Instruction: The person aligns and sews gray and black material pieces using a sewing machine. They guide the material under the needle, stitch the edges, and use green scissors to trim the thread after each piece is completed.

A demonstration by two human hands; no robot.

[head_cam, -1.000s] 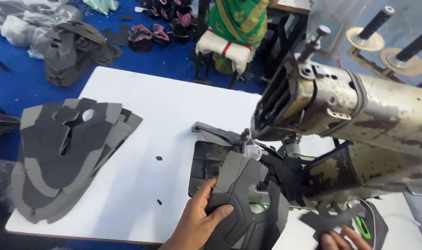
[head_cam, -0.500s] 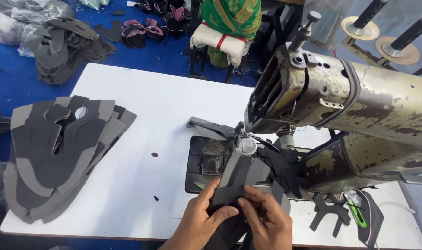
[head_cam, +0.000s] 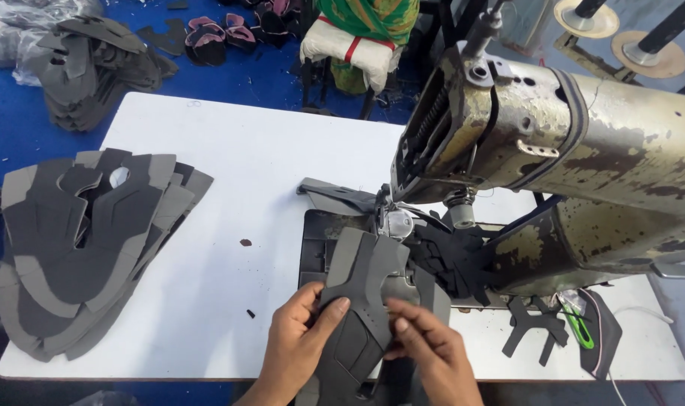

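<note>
1. Seen from above, a person's two bare hands work at a white tabletop (head_cam: pixel 229 195) in front of a worn, cream-coloured sewing machine (head_cam: pixel 568 158).
2. The left hand (head_cam: pixel 301 346) has its grip clenched on the left edge of a grey shoe-upper piece (head_cam: pixel 365 278), thumb on top and fingers beneath.
3. The right hand (head_cam: pixel 432 353) pinches the same piece from the right, fingertips pressed on its surface.
4. The shoe-upper piece lies at the near edge of the tabletop, over the dark metal bed plate (head_cam: pixel 316 244), its far end just below the needle area (head_cam: pixel 391 214).
5. The machine's heavy head overhangs the needle area and hides whatever lies behind it on the right.
6. A loose black cut-out (head_cam: pixel 534 327) and a dark piece with green trim (head_cam: pixel 594 327) lie to the right, near the machine's base.
7. A fanned stack of grey shoe pieces (head_cam: pixel 86 240) sits at the left end of the tabletop, well apart from the hands.
8. Beyond the tabletop, on a blue floor (head_cam: pixel 244 71), lie another heap of grey pieces (head_cam: pixel 94 64) and some pink-lined dark shoes (head_cam: pixel 222 34).
9. A stool with a white cushion (head_cam: pixel 350 53) stands behind the machine.
</note>
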